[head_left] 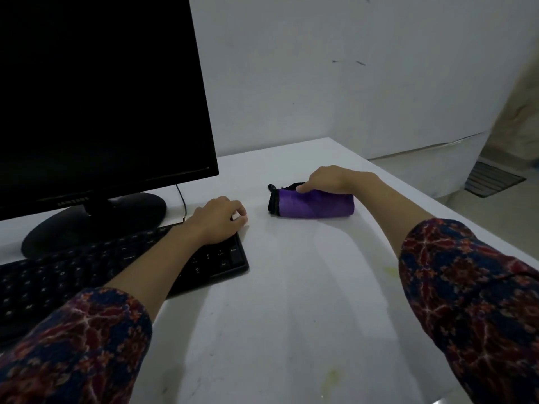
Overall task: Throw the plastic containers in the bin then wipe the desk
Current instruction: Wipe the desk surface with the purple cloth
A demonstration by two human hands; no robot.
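Where the frame cuts off at the bottom, two patterned sleeves (73, 345) enter, and the near white surface (277, 316) lies bare between the forearms, marked by faint yellowish stains whose nature cannot be made out. To the left, a black keyboard (87, 272) runs off the left edge, and the left forearm crosses over its number pad and hides part of it. The left hand (218, 220) rests at the keyboard's far right corner with fingers curled; whether anything sits in its grip cannot be told. Open surface separates it from a rolled purple cloth (312, 204) with a black trim, lying on its side further right. The right hand (326, 179) lies on top of the cloth's far side, index finger pointing down onto the fabric; the other fingers are hidden behind the roll, so it is unclear whether they grip it. Beyond the keyboard, a dark monitor (102, 91) on a round base (93, 223) is cropped at top and left, with a thin cable (182, 199) hanging beside it. The surface's right edge runs diagonally past the right forearm, with floor beyond. No plastic containers or bin appear in view.
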